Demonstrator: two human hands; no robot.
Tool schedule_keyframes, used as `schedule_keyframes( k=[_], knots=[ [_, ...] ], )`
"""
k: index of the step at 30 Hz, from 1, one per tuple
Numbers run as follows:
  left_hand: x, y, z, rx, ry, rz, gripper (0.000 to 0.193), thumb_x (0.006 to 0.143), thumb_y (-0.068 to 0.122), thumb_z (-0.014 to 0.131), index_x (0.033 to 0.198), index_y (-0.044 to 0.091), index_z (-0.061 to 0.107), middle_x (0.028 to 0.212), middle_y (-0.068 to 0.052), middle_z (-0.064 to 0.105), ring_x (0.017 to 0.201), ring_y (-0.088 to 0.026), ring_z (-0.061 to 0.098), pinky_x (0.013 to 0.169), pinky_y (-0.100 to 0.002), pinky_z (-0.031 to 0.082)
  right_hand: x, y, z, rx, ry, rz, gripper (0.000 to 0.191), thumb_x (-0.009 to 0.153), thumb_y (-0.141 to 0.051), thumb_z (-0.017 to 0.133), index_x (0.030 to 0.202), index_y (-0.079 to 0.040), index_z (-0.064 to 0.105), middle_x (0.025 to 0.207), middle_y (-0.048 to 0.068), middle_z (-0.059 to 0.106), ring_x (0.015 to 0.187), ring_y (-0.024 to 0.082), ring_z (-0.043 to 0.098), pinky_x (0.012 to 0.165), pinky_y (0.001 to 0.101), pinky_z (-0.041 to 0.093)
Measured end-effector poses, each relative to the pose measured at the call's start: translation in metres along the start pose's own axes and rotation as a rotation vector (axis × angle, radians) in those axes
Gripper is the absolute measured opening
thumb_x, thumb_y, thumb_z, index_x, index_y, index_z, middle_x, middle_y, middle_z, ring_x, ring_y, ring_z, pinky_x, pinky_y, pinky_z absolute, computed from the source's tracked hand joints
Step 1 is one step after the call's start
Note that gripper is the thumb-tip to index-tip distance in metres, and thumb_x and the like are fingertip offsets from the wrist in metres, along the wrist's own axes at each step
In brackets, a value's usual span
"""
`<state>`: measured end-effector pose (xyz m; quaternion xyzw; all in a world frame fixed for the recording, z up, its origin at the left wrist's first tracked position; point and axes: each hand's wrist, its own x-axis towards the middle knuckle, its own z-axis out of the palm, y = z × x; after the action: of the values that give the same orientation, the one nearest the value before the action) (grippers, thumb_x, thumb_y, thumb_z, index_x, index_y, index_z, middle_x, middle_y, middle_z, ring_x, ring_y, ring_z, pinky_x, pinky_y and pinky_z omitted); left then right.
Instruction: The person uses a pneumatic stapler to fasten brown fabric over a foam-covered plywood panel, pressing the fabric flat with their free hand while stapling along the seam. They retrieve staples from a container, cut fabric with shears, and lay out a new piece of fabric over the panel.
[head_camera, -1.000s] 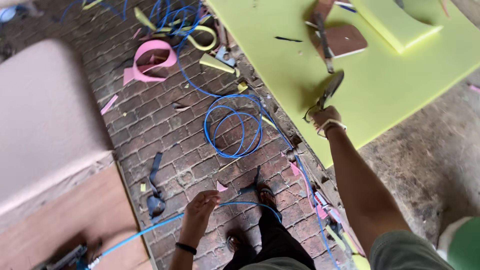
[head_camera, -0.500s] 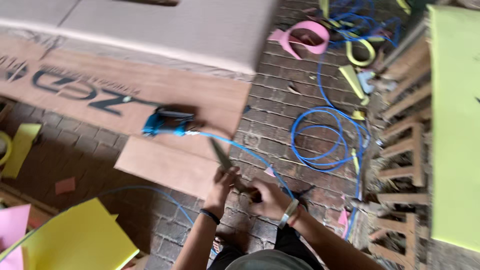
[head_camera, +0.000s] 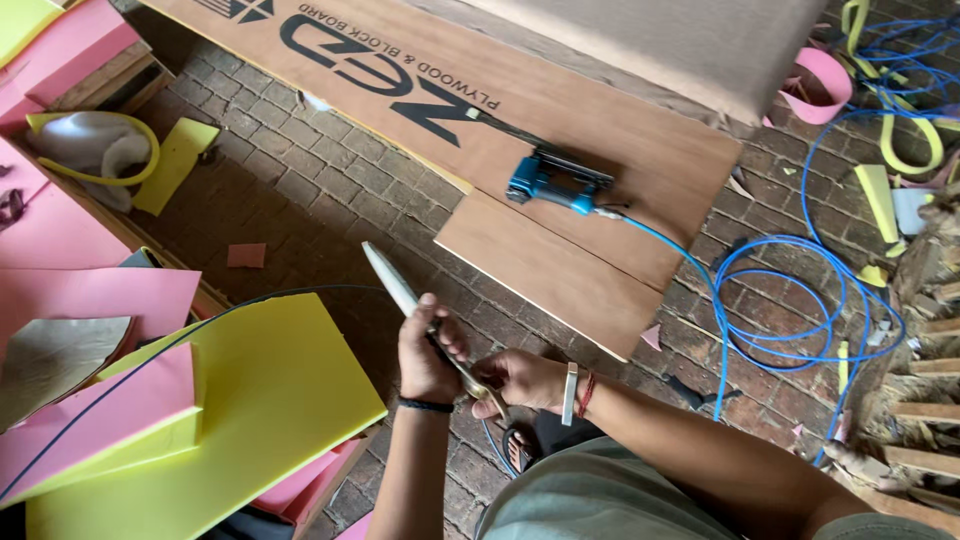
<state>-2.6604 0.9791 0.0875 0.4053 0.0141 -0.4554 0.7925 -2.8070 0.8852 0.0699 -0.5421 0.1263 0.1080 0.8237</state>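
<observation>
Both hands are closing on a pair of scissors (head_camera: 425, 318): the left hand (head_camera: 425, 358) is wrapping the middle near the pivot, and the right hand (head_camera: 518, 380) is gripping the handles just beside it, with the pale blades pointing up and away toward the plywood board (head_camera: 560, 270). On that board a blue stapler (head_camera: 552, 182) is lying, its blue hose (head_camera: 790, 300) coiling off the board's far side, while yellow foam (head_camera: 270, 400) is sitting on the near side, well apart.
</observation>
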Motion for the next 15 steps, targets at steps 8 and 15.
schedule_keyframes(
  k=[8,15],
  knots=[
    [0.113,0.06,-0.026,-0.019,-0.161,-0.003,0.029,0.093,0.031,0.069,0.083,0.007,0.058,0.06,-0.007,0.056,0.051,-0.021,0.059,0.051,-0.034,0.051,0.112,-0.043,-0.035,-0.323,0.174,-0.088,0.032,0.087,-0.033,0.082,0.079,-0.005,0.069,0.06,0.001,0.062,0.052,0.009,0.06,0.048,0.0255,0.048],
    [0.208,0.162,-0.025,0.31,-0.122,-0.059,0.033,0.097,0.034,0.063,0.106,0.003,0.067,0.085,-0.009,0.071,0.078,-0.02,0.07,0.074,-0.034,0.057,0.219,-0.084,-0.045,0.136,0.291,-0.065,0.036,0.087,-0.04,0.075,0.077,-0.008,0.063,0.056,-0.002,0.054,0.043,0.008,0.049,0.039,0.0235,0.036]
  ],
)
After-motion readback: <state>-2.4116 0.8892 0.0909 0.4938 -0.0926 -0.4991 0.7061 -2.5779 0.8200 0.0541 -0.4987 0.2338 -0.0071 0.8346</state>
